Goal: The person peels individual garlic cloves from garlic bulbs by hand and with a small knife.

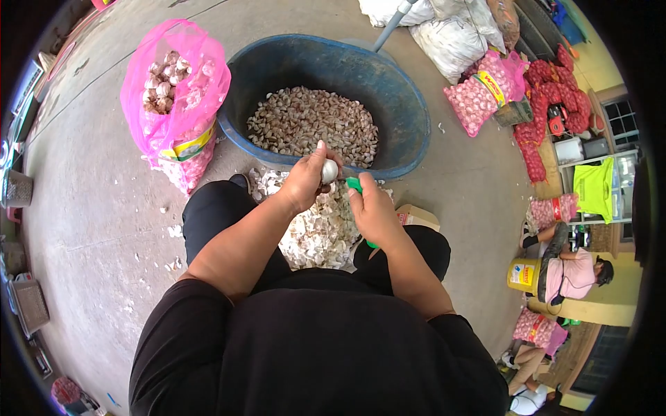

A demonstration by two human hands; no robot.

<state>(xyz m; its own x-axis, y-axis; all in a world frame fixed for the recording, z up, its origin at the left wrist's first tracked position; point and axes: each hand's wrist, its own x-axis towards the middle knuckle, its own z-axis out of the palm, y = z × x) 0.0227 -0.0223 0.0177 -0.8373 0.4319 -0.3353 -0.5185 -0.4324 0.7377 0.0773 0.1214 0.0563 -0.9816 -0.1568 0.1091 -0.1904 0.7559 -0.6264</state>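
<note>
A whitish garlic bulb (329, 171) is held in my left hand (305, 182), near the front rim of a large blue tub (409, 104). My right hand (373, 208) is closed around a green-handled tool (354, 184), just right of the bulb; its blade is too small to make out. Inside the tub lie many loose garlic cloves (312, 125). Below my hands, between my legs, is a heap of pale garlic skins (319, 232). An open pink mesh bag (184, 149) of garlic bulbs stands left of the tub.
A cardboard box (418, 217) sits by my right knee. White sacks (451, 45), a pink garlic bag (479, 100) and red mesh bags (555, 93) lie at the upper right. A person (572, 275) sits by a yellow bucket (523, 275) on the right; another person (531, 399) is lower down.
</note>
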